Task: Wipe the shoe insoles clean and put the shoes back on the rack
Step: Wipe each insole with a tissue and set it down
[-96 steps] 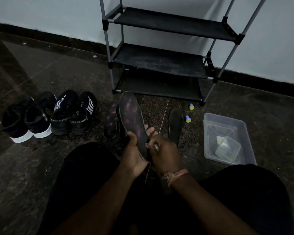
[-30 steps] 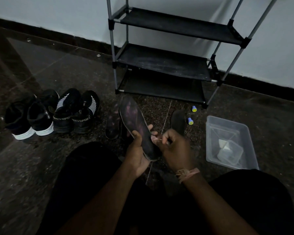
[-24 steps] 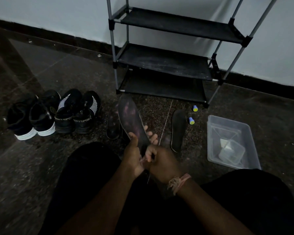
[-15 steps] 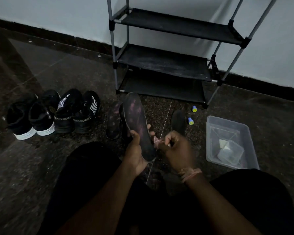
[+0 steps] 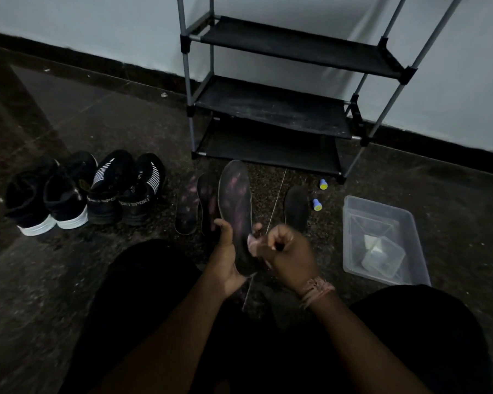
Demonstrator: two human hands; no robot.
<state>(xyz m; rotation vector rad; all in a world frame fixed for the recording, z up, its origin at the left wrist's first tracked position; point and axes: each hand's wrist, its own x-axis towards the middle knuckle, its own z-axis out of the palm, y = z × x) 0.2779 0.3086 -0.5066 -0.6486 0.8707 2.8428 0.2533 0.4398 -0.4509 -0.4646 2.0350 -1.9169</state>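
Observation:
My left hand (image 5: pixel 227 260) grips a dark insole (image 5: pixel 235 206) with pink smears by its heel end, toe pointing away. My right hand (image 5: pixel 289 253) pinches a small pale wipe (image 5: pixel 252 243) against the insole's right edge. Two more smeared insoles (image 5: pixel 195 204) lie on the floor just left of it, and a dark insole (image 5: pixel 296 209) lies to the right. Two pairs of black shoes (image 5: pixel 83 189) stand at the left. The black three-shelf rack (image 5: pixel 271 109) stands against the wall, its shelves bare.
A clear plastic tub (image 5: pixel 382 240) holding a smaller clear container sits on the floor at the right. Two small blue-and-yellow caps (image 5: pixel 319 194) lie near the rack's front right leg. My dark-clothed knees fill the bottom of the view.
My right hand has been rubbing the wipe up and down the heel half of the insole; it now sits at the right edge. The insole's toe has tilted slightly right.

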